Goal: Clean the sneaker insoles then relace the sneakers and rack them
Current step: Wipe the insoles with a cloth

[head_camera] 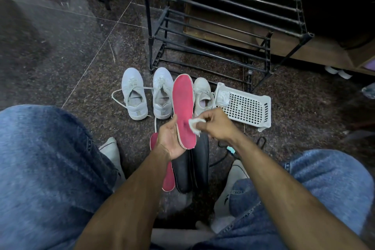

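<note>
My left hand (170, 140) grips the heel end of a red insole (183, 105) and holds it upright above the floor. My right hand (215, 125) pinches a white wipe (194, 124) against the insole's lower right edge. A second red insole (168, 177) and two black insoles (192, 168) lie on the floor under my hands. Three white sneakers stand in a row beyond: one at the left (134, 95), one in the middle (162, 95), and one at the right (203, 95) partly behind the held insole. The black shoe rack (223, 26) stands behind them.
A white perforated plastic basket (246, 106) lies right of the sneakers, with a pack of wipes (222, 96) on its near end. A loose lace (116, 98) trails left of the sneakers. My denim-clad knees fill both lower corners. A wooden cabinet (304, 50) sits behind the rack.
</note>
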{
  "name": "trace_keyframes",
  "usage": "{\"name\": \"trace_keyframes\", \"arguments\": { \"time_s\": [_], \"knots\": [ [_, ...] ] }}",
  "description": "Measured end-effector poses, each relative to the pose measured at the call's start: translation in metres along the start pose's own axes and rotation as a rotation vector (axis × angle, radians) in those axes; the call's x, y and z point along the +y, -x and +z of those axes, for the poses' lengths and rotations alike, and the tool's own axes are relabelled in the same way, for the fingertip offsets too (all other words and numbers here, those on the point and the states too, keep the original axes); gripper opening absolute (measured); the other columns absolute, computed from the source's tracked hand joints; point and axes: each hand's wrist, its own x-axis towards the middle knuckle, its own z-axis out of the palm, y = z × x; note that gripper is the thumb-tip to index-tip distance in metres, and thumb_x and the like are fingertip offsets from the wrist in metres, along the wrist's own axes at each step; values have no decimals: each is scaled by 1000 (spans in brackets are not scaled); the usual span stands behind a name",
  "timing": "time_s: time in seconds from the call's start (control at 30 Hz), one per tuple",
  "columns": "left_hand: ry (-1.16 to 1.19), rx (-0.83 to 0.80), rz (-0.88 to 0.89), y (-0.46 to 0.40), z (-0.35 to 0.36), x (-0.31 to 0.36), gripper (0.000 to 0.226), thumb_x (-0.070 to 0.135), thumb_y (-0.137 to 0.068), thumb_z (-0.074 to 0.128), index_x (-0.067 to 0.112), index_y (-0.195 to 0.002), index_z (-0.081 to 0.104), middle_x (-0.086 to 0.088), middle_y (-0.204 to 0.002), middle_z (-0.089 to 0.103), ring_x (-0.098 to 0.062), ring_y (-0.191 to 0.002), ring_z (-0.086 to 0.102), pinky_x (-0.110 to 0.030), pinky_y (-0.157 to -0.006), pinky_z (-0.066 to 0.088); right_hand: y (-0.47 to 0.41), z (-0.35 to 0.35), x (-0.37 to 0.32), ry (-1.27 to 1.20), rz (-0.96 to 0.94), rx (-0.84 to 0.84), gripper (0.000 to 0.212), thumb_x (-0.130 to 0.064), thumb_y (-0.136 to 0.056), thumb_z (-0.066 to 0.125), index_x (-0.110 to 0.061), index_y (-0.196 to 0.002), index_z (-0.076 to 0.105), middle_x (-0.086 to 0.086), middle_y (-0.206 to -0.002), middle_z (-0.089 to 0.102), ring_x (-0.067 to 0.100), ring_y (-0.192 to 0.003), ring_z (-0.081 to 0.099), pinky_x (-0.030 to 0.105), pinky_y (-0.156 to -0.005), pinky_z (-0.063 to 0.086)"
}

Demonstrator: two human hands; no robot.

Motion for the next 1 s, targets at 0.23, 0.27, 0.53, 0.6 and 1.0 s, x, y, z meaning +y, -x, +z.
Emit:
{"name": "trace_keyframes", "arguments": {
  "time_s": [0.23,0.27,0.53,0.6,1.0],
  "knots": [
    [51,-7,-5,3,9,-5,47,42,-98,36,7,-113,63,-14,-100,69,-28,-89,68,-42,-87,48,4,34,3,535,-156,60,13,-25,-86,63,-21,-95,72,1,-91,70,22,-79,64,29,-66,44],
    [58,-18,-13,3,10,-7,47,42,-98,35,8,-114,62,-13,-100,69,-27,-89,68,-42,-85,49,3,38,2,610,-160,128,18,-27,-88,59,-21,-100,70,4,-100,70,28,-87,64,33,-70,46],
    [7,-76,-12,0,20,-5,47,40,-101,32,10,-121,62,-12,-108,70,-28,-103,66,-44,-97,47,-11,35,-10,561,-31,332,25,-33,-92,53,-18,-104,69,10,-98,71,33,-89,64,38,-76,50],
    [26,-66,21,1,21,-1,49,41,-100,33,7,-124,59,-12,-110,68,-27,-103,64,-44,-99,45,-9,38,-6,367,28,262,20,-32,-88,59,-22,-99,73,6,-90,72,29,-83,67,36,-72,54],
    [-24,42,-2,2,14,3,59,45,-99,35,-3,-122,58,-18,-114,62,-31,-108,59,-45,-106,39,-2,36,18,-60,75,122,5,-14,-81,74,-11,-85,76,-4,-65,68,3,-52,56,26,-54,50]
  ]
}}
